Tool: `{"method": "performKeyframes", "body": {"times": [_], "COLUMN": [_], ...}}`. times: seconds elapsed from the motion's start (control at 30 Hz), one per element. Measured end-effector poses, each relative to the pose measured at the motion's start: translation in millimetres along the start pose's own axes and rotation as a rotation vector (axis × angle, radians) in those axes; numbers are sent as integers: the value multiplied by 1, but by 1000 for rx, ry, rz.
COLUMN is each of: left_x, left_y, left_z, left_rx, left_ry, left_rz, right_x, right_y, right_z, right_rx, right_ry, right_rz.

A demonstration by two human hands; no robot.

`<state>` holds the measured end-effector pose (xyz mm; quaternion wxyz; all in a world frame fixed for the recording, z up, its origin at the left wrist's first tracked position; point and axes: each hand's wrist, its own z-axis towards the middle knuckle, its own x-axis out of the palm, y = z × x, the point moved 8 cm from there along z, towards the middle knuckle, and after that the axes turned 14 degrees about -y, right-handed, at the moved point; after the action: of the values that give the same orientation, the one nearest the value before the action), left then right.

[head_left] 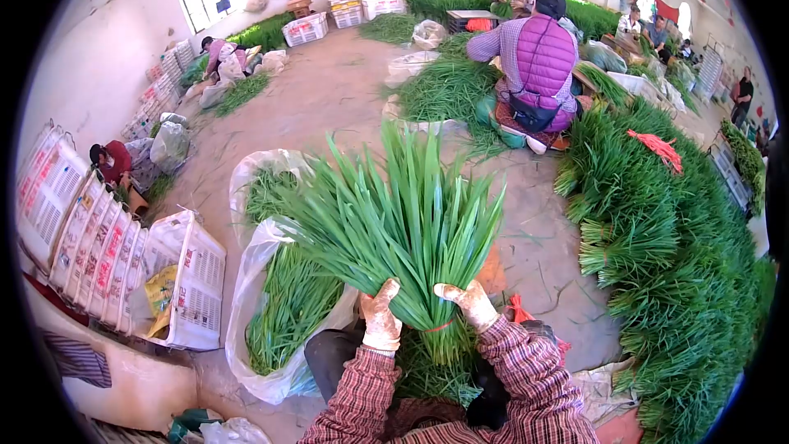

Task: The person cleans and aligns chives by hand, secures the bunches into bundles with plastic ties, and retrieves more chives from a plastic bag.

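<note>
A large fanned bundle of long green leaves [411, 230] stands upright in front of me, with a red band [440, 326] round its lower part. My left hand [382, 312], in a stained white glove, is closed on the bundle's left side. On the right side, my right hand [470, 302], gloved alike, grips the leaves with the thumb pointing inward. Below the band the cut stems point down toward my lap. Left of the bundle, an open clear plastic bag [251, 312] holds loose green leaves.
Tied bundles [657, 271] are piled along the right, with red ties [656, 148] on top. White crates [197, 279] stack at the left. A person in a purple vest [544, 62] sits ahead beside loose leaves [444, 90]. Other people sit farther back and at the left.
</note>
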<state>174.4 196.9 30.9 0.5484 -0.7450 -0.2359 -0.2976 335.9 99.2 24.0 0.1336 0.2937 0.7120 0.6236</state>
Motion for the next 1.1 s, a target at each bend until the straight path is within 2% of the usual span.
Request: {"method": "performKeyframes", "body": {"times": [0.27, 0.33, 0.6, 0.67, 0.73, 0.77, 0.8, 0.87, 0.9, 1.0, 1.1], "left_x": [-20, -25, -32, -20, -31, -34, -39, -34, -34, -43, -55], "left_y": [-1, 1, 6, -5, 0, 6, 9, 6, 3, -3, -1], "left_z": [-30, -29, -43, -55, -56, -55, -58, -69, -73, -74, -74], "left_rx": [-69, -37, -146, -86, -2, -56, 24, 32, 29, -11, -72], "left_ry": [29, 56, 75, 104, 96, 163, 154, 185, 187, 165, 129], "left_rz": [-24, -40, -62, -16, 124, 186, 253, 228, 228, 137, 171], "right_x": [0, 3, -1, 5, 5, 6, 6, 5, 1, -9, -13], "right_y": [1, 3, 12, 21, 35, 39, 45, 56, 46, 37, 28], "right_z": [-40, -44, -67, -71, -75, -75, -75, -80, -79, -82, -88], "right_rx": [-36, -51, -52, -72, -146, -159, -165, -240, -158, -185, -187], "right_ry": [38, 48, 89, 130, 64, 74, 74, 53, 32, -58, -85], "right_rz": [-10, 76, -29, -19, 59, 45, 43, -72, 19, 202, 219]}}
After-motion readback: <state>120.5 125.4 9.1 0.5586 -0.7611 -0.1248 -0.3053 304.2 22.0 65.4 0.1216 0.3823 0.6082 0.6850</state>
